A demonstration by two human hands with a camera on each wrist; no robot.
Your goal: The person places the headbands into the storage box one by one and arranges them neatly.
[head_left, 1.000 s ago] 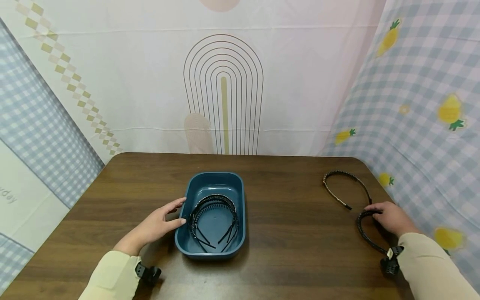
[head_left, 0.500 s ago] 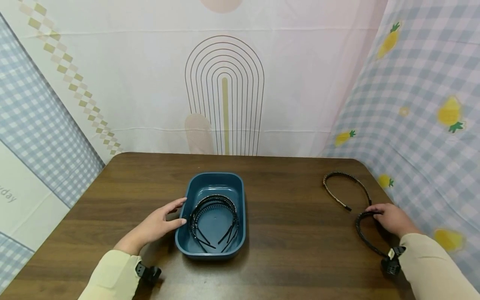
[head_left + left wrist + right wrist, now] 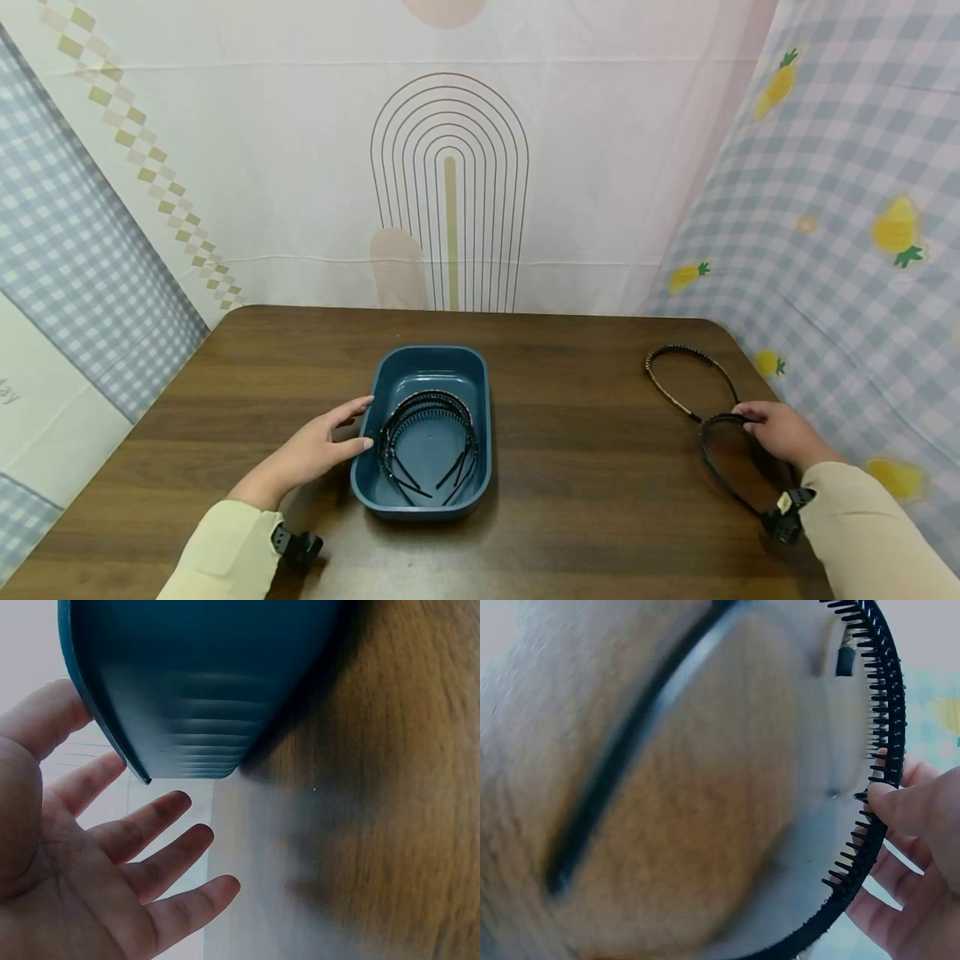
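Note:
A black toothed headband (image 3: 718, 477) is pinched between the thumb and fingers of my right hand (image 3: 787, 435) at the table's right side. The right wrist view shows the comb-like teeth of this headband (image 3: 897, 712) along its inner edge, the thumb at its crown. A second, thinner headband with a gold tint (image 3: 675, 347) lies just beyond, overlapped by the held one. My left hand (image 3: 318, 450) rests its fingertips at the left rim of a blue plastic basin (image 3: 489, 417), fingers spread and fairly straight. Several black headbands (image 3: 435, 400) lie nested inside the basin.
The brown wooden table (image 3: 585, 467) has rounded far corners. A white patterned cloth (image 3: 600, 167) hangs behind it, and a blue checked cloth (image 3: 840, 292) rises close by the right hand.
My right hand has drawn the held headband slightly up and to the left, so it now overlaps the end of the thin headband. The left hand and basin have not moved.

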